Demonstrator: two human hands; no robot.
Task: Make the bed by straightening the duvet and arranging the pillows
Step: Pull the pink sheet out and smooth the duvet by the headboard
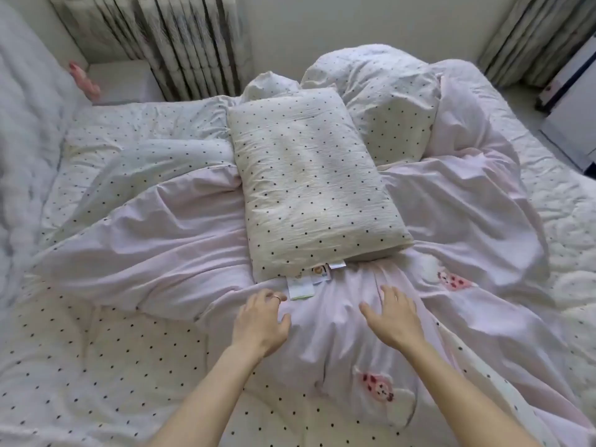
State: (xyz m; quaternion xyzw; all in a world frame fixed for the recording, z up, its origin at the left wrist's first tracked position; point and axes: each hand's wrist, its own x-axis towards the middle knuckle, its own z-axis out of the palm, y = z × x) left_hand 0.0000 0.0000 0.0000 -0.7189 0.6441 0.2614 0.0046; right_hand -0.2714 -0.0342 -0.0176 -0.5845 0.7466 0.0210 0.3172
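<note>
While the cream, black-dotted rectangular pillow (314, 185) lies just beyond the fingertips on the rumpled pale-pink duvet (167, 246), left hand (262, 321) and right hand (394, 317) hover empty, fingers spread, likely to grip it.

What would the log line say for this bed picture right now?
left hand: open, on duvet | right hand: open, on duvet | dotted pillow: lying on crumpled duvet, beyond hands | bed: unmade

Bed (548, 195) bearing rumpled duvet (161, 246).
</note>
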